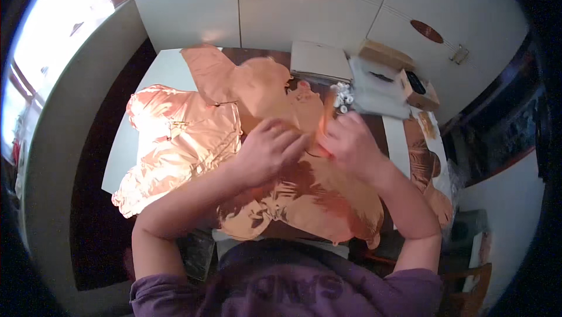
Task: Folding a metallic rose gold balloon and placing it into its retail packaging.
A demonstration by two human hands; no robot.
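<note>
A flat copper-coloured foil balloon (345,191) lies across the near middle of the table, under and between my hands. My right hand (353,146) is closed, thumb and fingers pinching the balloon's foil, where an upright orange fold shows. My left hand (270,152) is beside it with curled fingers, closed on the foil; its fingertips are partly hidden. Beyond my hands spreads another flat foil piece (257,88) with rounded lobes. To the left, a puffier, wrinkled, shiny foil balloon (187,132) catches the window light.
Several small white rolls (342,96) sit beyond my right hand, next to clear plastic bags (380,94). Farther back are a pale flat box (320,61), a cardboard box (386,55) and an open carton (420,90) holding something black. More foil (422,156) lies along the table's right edge.
</note>
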